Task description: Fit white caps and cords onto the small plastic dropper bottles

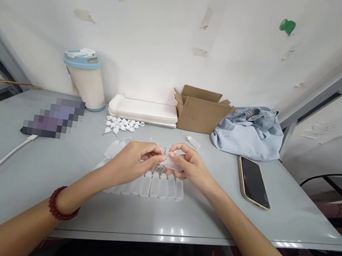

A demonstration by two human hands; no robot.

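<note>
Head view: at the centre of the frame, the right hand [191,165] pinches a small translucent bottle [174,163] between thumb and fingers, above the surface [201,220]. Just left of it, the left hand [141,158] has thumb and forefinger pressed together at the bottle's end; what lies between these fingertips cannot be made out. Below the hands, in the lower centre, a row of similar bottles [154,185] lies side by side, thin loops at their tops. Left of centre, white caps [119,124] sit in a loose cluster before a stack of white trays [145,112]. A lone bottle [194,142] lies just above the right hand. Right of centre stand an open cardboard box [202,118] and bunched blue cloth [246,136]; a phone [254,183] lies farther right. A lidded cup [88,83] stands at upper left.
</note>
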